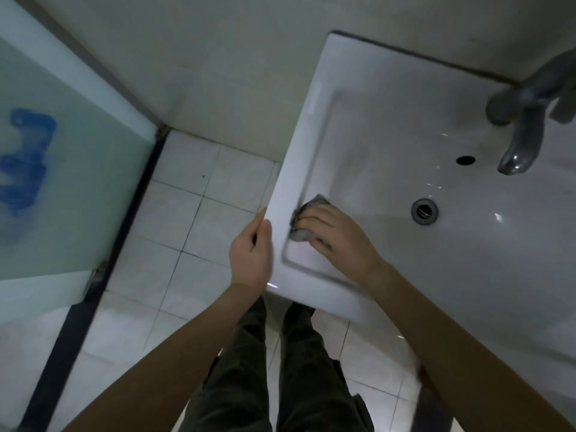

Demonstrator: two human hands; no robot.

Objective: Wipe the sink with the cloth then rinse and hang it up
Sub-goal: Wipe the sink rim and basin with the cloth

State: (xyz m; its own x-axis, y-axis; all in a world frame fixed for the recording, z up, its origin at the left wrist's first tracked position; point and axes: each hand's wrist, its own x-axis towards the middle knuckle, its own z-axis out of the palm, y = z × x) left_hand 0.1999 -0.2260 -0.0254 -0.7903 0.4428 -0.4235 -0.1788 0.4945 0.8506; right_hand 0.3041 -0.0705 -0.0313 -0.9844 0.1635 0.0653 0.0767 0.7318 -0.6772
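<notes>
**Wiping the basin's left wall, rinse and hang still ahead**

Wiping is the step you are in. Nearest you, your left hand [251, 255] clamps the sink's [314, 120] outer left edge near the front corner, thumb over the rim and fingers curled below it, steadying you; it carries nothing. Just beside it, inside the rim, your right hand [333, 236] lies fingers-down and partly curled over the grey cloth [311, 204], pressing it against the inner left slope of the basin. The cloth is bunched small; only its corners show past your fingertips.

Farther in, the basin floor, the drain [424, 211], the overflow hole [465, 160] and the ledge around the chrome faucet [523, 132] look untouched by the cloth for now, though I cannot judge how clean they are. Your next move likely calls for sweeping the cloth along the wall and across the floor toward the drain, keeping firm downward pressure. No water runs from the spout, and no hanging place is in view.
</notes>
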